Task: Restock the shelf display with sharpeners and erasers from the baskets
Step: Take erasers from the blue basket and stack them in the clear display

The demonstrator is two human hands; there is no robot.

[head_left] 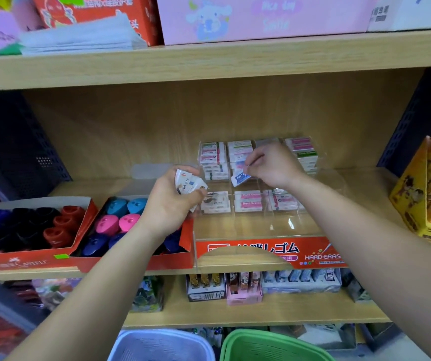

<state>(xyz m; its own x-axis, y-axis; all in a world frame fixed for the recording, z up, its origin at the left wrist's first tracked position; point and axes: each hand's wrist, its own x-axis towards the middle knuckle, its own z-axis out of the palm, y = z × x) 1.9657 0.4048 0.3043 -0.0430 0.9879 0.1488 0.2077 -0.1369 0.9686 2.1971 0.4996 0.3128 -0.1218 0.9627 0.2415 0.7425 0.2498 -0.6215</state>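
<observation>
A clear acrylic eraser display (269, 225) with a red front label stands on the middle shelf, and several of its compartments hold wrapped erasers (248, 201). My right hand (274, 165) pinches a blue-and-white eraser (240, 178) over the display's middle compartments. My left hand (172, 201) grips a small bundle of white wrapped erasers (189, 185) just left of the display. Two red cardboard trays to the left hold sharpeners: blue, pink and navy egg-shaped ones (120, 220), and red, black and purple ones (39, 227).
A blue basket (131, 345) and a green basket (237, 340) sit below at the bottom edge. A yellow box (428, 188) stands on the shelf's right. Dark mesh panels flank the shelf. The lower shelf holds card packs (243, 287). Pink and red boxes fill the top shelf.
</observation>
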